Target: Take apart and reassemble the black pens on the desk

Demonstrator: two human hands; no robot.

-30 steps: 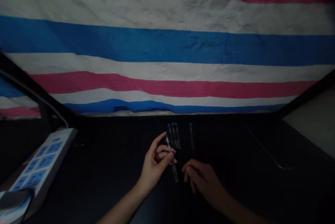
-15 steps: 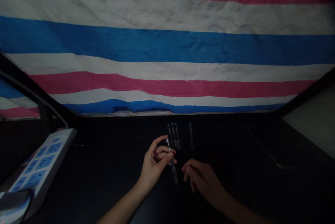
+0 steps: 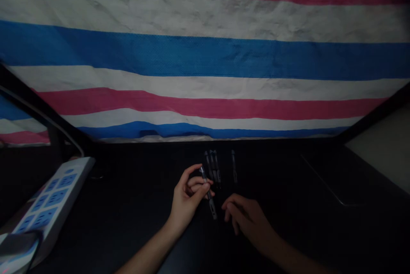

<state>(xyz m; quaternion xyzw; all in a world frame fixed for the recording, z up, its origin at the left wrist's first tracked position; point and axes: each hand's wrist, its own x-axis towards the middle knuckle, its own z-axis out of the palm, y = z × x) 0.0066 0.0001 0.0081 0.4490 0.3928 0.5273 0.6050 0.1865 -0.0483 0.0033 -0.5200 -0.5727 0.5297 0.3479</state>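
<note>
A slim pen point(image 3: 212, 209) with a clear, shiny cap end is held by my left hand point(image 3: 187, 201). The thumb presses it against the fingers, and the index fingertip reaches the cap end. It slants, with its dark lower end pointing down and towards my right hand point(image 3: 245, 214). That hand hovers just right of the pen, apart from it, fingers loosely bent and nothing visible in them. Beyond my left hand lie several similar pens point(image 3: 216, 166) side by side, partly hidden by its fingers. One more pen point(image 3: 234, 166) lies alone to their right.
A white power strip point(image 3: 60, 193) with blue-tinted sockets stands at the left, a dark plug point(image 3: 19, 243) at its near end. A dark flat panel point(image 3: 339, 176) is on the right of the black table point(image 3: 128, 205). Striped sheeting point(image 3: 205, 56) hangs behind.
My left hand has shifted slightly left, taking the pen with it. The pen now leans a little more. My right hand and the other pens stay where they were.
</note>
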